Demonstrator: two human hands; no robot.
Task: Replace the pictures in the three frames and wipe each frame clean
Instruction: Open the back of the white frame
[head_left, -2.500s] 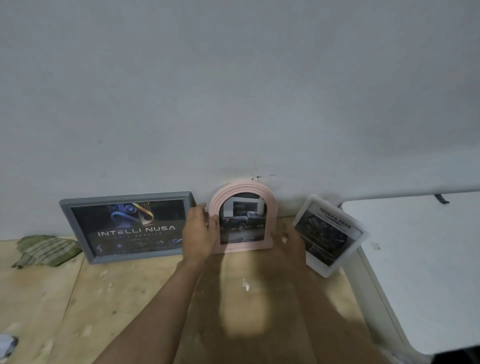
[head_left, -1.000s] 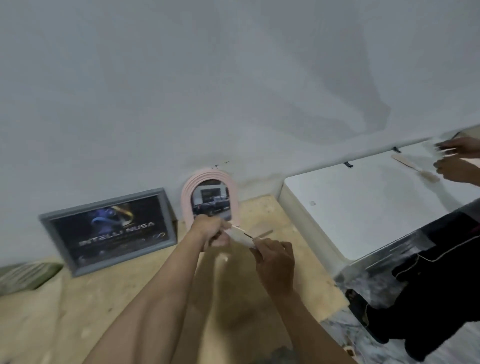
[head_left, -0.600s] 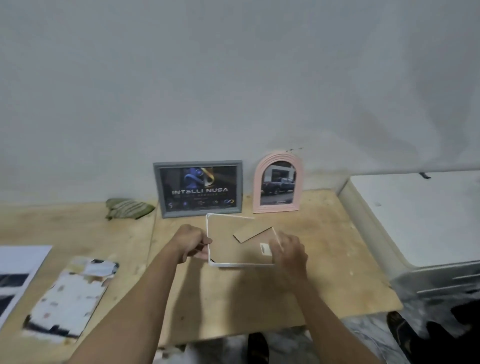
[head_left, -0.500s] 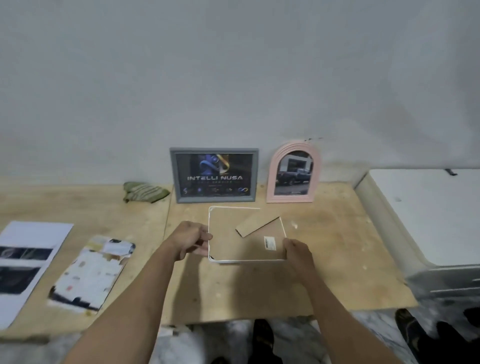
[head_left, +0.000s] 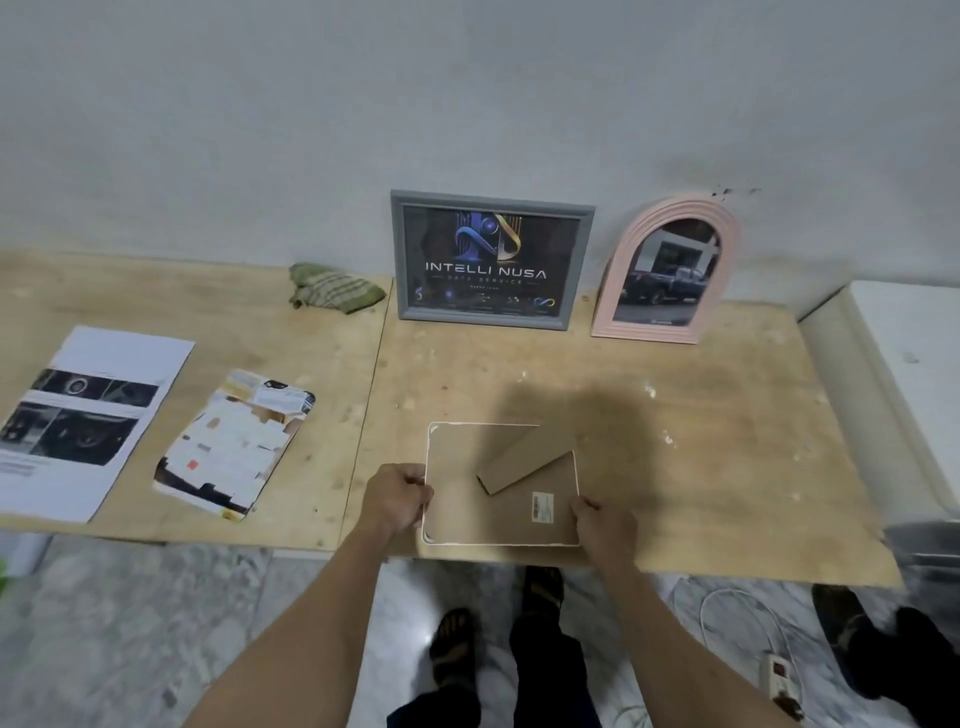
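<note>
A white frame (head_left: 457, 441) lies face down near the front edge of the wooden table (head_left: 701, 441), its brown cardboard back and stand flap (head_left: 524, 460) showing. My left hand (head_left: 397, 496) grips its left edge. My right hand (head_left: 605, 522) holds its lower right corner. A grey frame (head_left: 493, 260) with a dark "INTELLI NUSA" picture and a pink arched frame (head_left: 667, 273) with a truck picture lean upright against the wall. A green cloth (head_left: 332, 288) lies left of the grey frame.
A printed sheet (head_left: 83, 421) and a crumpled picture (head_left: 234, 441) lie on the table's left part. A white appliance (head_left: 904, 374) stands at the right. Below the table are my feet, another person's feet (head_left: 883, 649) and a white cable with a power strip (head_left: 779, 675).
I picked the white frame up from its spot against the wall at the right, turned it face down and brought it to the table's front edge. The view has pulled back.
</note>
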